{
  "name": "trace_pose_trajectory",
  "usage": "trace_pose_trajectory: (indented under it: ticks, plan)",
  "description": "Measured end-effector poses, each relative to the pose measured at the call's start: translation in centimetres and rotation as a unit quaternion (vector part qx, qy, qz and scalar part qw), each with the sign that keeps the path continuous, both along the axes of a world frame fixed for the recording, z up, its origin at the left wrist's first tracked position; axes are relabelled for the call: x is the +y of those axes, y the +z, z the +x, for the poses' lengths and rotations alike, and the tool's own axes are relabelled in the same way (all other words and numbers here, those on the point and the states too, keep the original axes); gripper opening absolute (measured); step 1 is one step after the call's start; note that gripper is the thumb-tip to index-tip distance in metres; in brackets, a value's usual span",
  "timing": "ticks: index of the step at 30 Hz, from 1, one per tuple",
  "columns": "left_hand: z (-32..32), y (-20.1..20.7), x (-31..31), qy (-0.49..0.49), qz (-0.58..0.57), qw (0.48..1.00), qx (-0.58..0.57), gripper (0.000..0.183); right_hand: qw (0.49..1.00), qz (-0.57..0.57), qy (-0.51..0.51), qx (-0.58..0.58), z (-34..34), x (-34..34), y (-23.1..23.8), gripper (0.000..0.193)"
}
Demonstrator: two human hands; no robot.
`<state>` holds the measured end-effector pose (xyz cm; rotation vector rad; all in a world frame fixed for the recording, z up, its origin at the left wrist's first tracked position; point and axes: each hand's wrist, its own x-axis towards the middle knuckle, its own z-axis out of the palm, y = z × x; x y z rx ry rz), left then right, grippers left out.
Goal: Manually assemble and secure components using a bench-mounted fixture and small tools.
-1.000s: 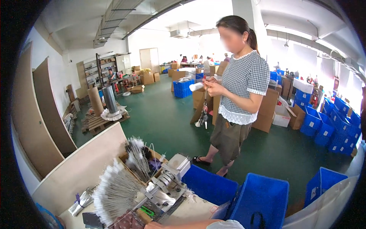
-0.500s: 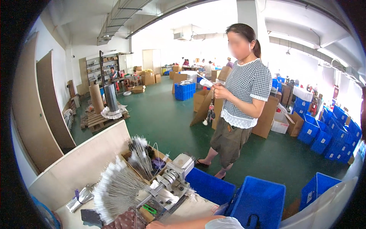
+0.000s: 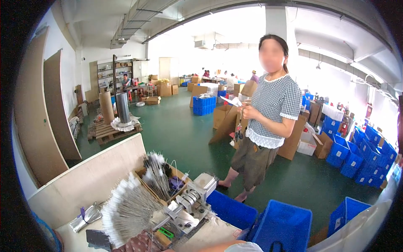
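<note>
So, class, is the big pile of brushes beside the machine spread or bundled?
Spread: the brushes fan out, white tips in a wide arc, wires converging toward the machine.

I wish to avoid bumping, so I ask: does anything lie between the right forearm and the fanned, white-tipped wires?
Yes. In this view, the metal fixture, green tool and tan block lie between the right forearm and the white-tipped wires. Whether the arm would clear them is unclear.

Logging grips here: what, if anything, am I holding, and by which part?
Can't tell: your left hand isn't in view, and your right forearm shows, but no grip.
</note>
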<state>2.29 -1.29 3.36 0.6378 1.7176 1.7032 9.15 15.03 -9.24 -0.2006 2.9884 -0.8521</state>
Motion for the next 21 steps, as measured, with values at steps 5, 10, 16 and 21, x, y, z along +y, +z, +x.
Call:
trace_pose_trajectory:
  ticks: [5, 10, 16, 21]
  plan:
    - [-2.3, -1.2, 8.7, 0.053, -0.08, 0.72, 0.688, 0.028, 0.995, 0.046, -0.008, -0.091, 0.8, -0.1, 6.9, 0.026]
    - [-2.9, -2.8, 11.1, -0.006, -0.145, 0.753, 0.641, 0.026, 0.996, 0.062, 0.017, -0.062, -0.3, -0.3, 2.9, 0.026]
    - [-3.0, -2.0, 11.5, -0.03, -0.217, 0.805, 0.552, 0.027, 0.99, 0.119, 0.072, 0.036, -0.2, 0.3, 1.8, 0.025]
    - [-3.5, 0.0, 12.4, 0.009, -0.226, 0.762, 0.607, 0.023, 0.991, 0.075, 0.049, 0.099, 0.3, 0.6, 2.4, 0.02]
